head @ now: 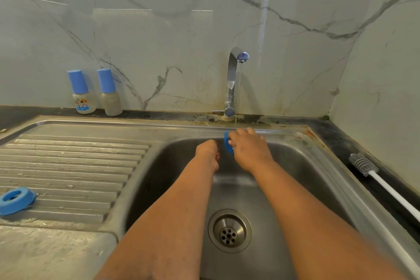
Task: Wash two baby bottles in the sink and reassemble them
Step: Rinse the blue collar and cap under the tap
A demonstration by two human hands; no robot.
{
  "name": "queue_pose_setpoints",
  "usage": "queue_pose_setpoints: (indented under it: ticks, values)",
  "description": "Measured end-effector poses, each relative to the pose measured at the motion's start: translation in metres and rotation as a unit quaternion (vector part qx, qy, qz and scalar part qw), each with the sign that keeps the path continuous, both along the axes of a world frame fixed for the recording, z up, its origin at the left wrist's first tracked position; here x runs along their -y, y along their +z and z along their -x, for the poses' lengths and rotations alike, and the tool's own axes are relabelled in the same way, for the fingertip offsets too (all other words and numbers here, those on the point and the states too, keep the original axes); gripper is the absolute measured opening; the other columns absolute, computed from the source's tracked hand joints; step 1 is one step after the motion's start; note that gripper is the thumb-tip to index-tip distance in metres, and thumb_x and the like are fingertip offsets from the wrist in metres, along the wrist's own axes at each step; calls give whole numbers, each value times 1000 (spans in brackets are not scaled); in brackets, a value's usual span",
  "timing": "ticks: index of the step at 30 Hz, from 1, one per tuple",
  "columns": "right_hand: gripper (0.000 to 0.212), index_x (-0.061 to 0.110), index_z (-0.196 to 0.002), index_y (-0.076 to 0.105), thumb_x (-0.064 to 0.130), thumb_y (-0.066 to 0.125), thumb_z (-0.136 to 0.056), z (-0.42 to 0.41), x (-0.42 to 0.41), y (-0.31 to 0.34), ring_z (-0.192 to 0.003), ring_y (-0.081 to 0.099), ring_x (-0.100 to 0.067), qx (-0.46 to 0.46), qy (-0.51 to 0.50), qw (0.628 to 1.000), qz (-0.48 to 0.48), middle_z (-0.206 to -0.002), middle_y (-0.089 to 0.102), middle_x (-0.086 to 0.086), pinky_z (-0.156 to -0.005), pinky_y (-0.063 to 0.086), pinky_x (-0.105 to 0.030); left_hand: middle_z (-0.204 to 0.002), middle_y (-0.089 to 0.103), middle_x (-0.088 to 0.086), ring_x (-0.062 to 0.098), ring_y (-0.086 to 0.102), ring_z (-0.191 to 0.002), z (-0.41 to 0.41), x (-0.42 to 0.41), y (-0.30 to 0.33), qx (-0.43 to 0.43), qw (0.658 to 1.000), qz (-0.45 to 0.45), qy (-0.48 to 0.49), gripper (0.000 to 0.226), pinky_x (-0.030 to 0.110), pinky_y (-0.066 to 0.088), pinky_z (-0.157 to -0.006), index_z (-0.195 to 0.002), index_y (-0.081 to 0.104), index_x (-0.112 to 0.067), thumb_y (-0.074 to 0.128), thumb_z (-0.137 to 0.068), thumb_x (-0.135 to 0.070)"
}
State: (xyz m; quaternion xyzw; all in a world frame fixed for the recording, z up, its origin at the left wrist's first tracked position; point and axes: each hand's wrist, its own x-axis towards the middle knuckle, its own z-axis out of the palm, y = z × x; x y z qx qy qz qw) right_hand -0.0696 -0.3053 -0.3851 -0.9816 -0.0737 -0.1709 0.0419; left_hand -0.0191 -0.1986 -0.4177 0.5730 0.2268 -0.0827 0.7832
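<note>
A blue ring-shaped part (pixel 228 143), seemingly a bottle collar, was held by the right hand (pixel 250 146) at the far side of the sink (pixel 295 166), just beneath the thin stream of water (pixel 238 93) falling from the tap (pixel 231 82). The fingers of that hand were curled about the part. The left hand (pixel 208 151) was held just beside it with its fingers curled inward; whether anything small was pinched in it could not be told.

The step in hand was judged to be the rinsing of a collar under the running water. The next move would call for the part to be turned in the stream so that the threads and inner rim are flushed, and then for it to be set down on the drainboard (pixel 68 166) to the left.

Two baby bottles (pixel 97 95) were seen standing capped at the far left of the counter (pixel 27 112), against the wall and close together, so that much of the task was judged already done or nearly so; this could not be settled. A second blue collar (pixel 17 200) lay on the near left of the drainboard, well apart from the hands. A bottle brush (pixel 372 173) with a white handle lay on the counter to the right of the sink. The drain (pixel 229 231) was open in the near part of the basin. Nothing was seen standing between the hands and the drainboard.
</note>
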Motion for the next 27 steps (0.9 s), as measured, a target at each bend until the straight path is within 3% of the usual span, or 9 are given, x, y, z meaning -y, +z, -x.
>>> queue_pose_setpoints:
  ticks: [6, 11, 15, 18, 21, 22, 25, 27]
  values:
    - [26, 16, -125, 50, 23, 37, -103, -2, 0, 0, -112, 44, -27, 17, 5, 998, -56, -124, 51, -7, -84, 38, -38, -72, 52, 8, 15, 46, -59, 2, 3, 6, 10, 999, 38, -7, 18, 23, 42, -52, -81, 57, -7, 43, -92, -4]
    - [28, 17, -123, 53, 26, 35, -104, -3, -2, 2, -110, 43, -24, 32, -13, 993, -112, -123, 54, -4, -86, 37, -38, -94, 62, 13, 24, 59, -82, 19, 0, 17, 17, 979, 182, -90, 22, 34, 53, -69, -102, 62, -7, 52, -93, -24]
    - [27, 19, -124, 55, 21, 42, -101, -7, -1, 0, -111, 42, -26, -5, -15, 989, -149, -126, 57, -5, -93, 40, -41, -103, 64, 18, 24, 65, -91, 20, 0, 18, 58, 956, 268, -99, 19, 32, 58, -76, -108, 63, 0, 60, -94, -13]
    - [40, 28, -131, 53, 11, 48, -95, -7, 6, 1, -121, 40, -29, -72, -13, 980, -186, -129, 52, -10, -104, 37, -41, -119, 63, 18, 22, 63, -104, 14, -1, 14, 76, 962, 254, -63, 30, 26, 56, -74, -121, 59, 0, 62, -93, -12]
    - [41, 27, -126, 53, 6, 45, -92, -7, 7, -1, -122, 37, -26, -93, -40, 988, -117, -129, 53, -4, -97, 35, -38, -121, 63, 16, 19, 63, -102, 14, 0, 11, 75, 968, 232, -59, 29, 22, 52, -69, -118, 61, -4, 66, -90, -12]
    - [41, 25, -128, 53, 7, 46, -92, -7, 5, -1, -123, 38, -27, -100, -38, 985, -137, -132, 52, -6, -98, 35, -37, -119, 64, 15, 21, 63, -104, 14, 1, 10, 75, 969, 226, -65, 28, 23, 53, -70, -116, 61, -5, 66, -90, -12]
    - [52, 16, -139, 50, -3, 46, -90, -7, -1, 8, -126, 45, -29, -143, -22, 935, -323, -141, 48, -14, -101, 36, -31, -108, 65, 12, 19, 63, -93, 13, 2, 12, 86, 971, 213, -71, 13, 26, 53, -73, -105, 62, -9, 63, -92, -12]
    - [56, 16, -139, 50, -6, 45, -88, -5, 3, 10, -128, 47, -28, -141, -24, 925, -353, -142, 48, -12, -104, 37, -32, -106, 65, 12, 20, 63, -91, 12, 2, 13, 94, 972, 206, -64, 9, 29, 53, -78, -101, 62, -10, 62, -92, -9]
